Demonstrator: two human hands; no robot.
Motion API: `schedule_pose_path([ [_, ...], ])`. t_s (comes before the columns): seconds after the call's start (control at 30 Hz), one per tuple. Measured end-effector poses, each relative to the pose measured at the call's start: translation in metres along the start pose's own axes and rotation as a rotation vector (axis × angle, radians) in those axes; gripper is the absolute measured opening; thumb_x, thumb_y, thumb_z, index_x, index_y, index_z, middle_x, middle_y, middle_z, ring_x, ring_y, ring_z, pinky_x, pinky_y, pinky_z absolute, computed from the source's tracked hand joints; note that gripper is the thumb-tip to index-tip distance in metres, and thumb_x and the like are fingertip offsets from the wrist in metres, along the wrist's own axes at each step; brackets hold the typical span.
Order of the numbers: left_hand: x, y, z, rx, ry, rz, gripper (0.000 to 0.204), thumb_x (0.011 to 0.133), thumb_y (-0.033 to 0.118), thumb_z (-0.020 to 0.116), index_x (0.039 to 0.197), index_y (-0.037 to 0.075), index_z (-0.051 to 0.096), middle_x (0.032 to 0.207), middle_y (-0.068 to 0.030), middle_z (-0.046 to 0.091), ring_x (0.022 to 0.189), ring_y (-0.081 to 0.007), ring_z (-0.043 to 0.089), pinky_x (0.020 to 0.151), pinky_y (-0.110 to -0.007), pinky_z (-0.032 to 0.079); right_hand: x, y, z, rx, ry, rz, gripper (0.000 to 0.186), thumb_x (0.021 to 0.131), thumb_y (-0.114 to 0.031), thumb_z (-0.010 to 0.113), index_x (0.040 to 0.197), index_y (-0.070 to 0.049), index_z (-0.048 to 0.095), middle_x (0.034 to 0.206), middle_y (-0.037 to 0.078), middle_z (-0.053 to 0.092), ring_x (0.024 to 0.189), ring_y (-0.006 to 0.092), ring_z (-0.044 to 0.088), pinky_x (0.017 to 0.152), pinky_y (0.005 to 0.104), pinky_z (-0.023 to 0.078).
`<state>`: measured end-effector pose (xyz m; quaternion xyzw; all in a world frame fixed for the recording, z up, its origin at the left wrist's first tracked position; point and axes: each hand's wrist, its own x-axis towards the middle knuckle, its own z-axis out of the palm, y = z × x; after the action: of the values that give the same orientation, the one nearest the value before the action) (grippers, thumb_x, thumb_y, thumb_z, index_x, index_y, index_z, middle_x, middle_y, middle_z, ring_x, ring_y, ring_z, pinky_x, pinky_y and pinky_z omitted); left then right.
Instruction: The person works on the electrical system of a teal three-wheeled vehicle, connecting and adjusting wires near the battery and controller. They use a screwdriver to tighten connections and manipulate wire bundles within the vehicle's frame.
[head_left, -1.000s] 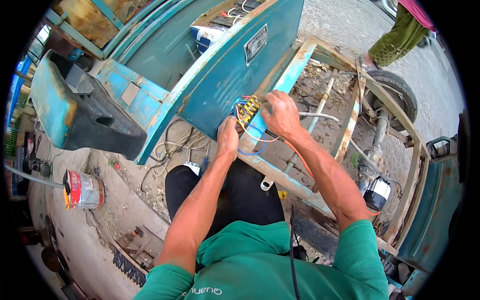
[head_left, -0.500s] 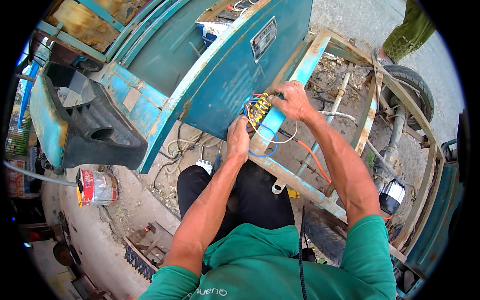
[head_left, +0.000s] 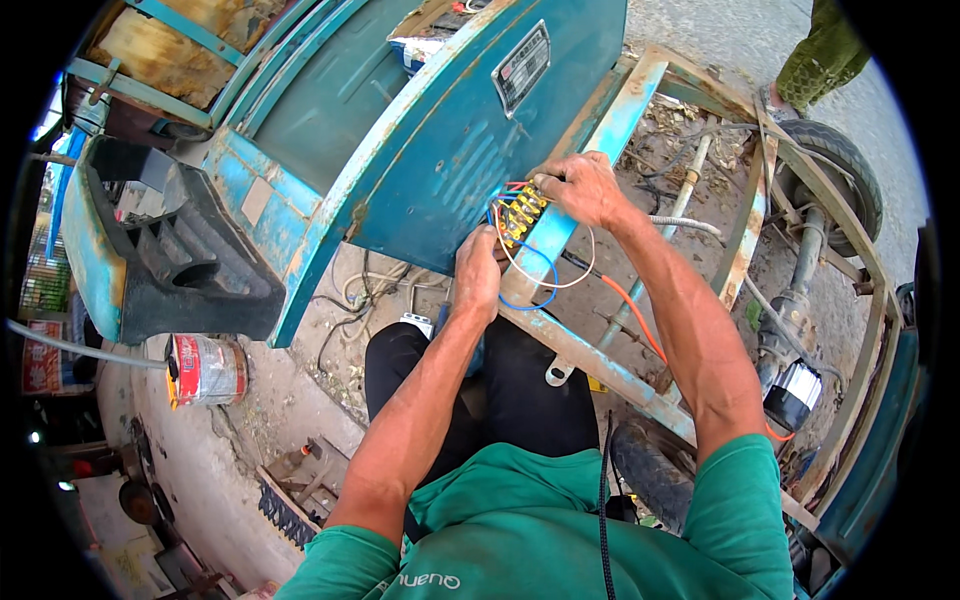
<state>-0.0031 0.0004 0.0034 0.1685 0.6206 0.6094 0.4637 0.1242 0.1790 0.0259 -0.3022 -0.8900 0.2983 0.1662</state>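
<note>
A terminal block with yellow tabs [head_left: 520,213] lies against the blue metal panel [head_left: 430,180], beside a light-blue frame rail [head_left: 550,235]. My left hand [head_left: 478,270] is closed at its near end, thumb up against it. At the far end my right hand [head_left: 583,190] has thumb and fingers pinched on the block's edge, resting over the rail. Red and blue wires run out on the panel side of the block. A white wire [head_left: 592,255] and a blue wire [head_left: 553,283] loop out over the rail. My fingertips are partly hidden.
The rusty frame [head_left: 745,240] spreads to the right, with a wheel [head_left: 832,170] and a motor [head_left: 793,393]. An orange cable [head_left: 632,310] crosses it. At left are a black-and-blue plastic cowl [head_left: 180,260] and a red-white can [head_left: 207,370]. A person's green trouser leg [head_left: 820,60] stands far right.
The view has shifted slightly. Both hands stay at the terminal block; the right hand's fingers have come down closer over its far end.
</note>
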Motion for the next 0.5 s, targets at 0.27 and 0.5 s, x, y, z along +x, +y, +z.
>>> schedule_pose_path([
  [0.27, -0.006, 0.006, 0.005, -0.002, -0.002, -0.007, 0.042, 0.100, 0.031, 0.044, 0.124, -0.001, 0.058, 0.117, -0.0151, 0.066, 0.105, -0.0243, 0.065, 0.094, -0.040, 0.049, 0.007, -0.004, -0.005, -0.081, -0.090, 0.084, 0.050, 0.098, -0.050, 0.044, 0.105, -0.014, 0.078, 0.098, 0.014, 0.075, 0.102, 0.0307, 0.065, 0.099, 0.0452, 0.033],
  [0.5, -0.002, 0.002, 0.003, -0.009, -0.011, 0.003, 0.045, 0.101, 0.031, 0.041, 0.126, -0.002, 0.058, 0.116, -0.0166, 0.066, 0.102, -0.0252, 0.066, 0.092, -0.040, 0.050, 0.011, -0.015, -0.008, -0.108, -0.163, 0.089, 0.058, 0.091, -0.063, 0.051, 0.105, -0.013, 0.079, 0.097, 0.014, 0.075, 0.099, 0.0303, 0.066, 0.102, 0.0463, 0.030],
])
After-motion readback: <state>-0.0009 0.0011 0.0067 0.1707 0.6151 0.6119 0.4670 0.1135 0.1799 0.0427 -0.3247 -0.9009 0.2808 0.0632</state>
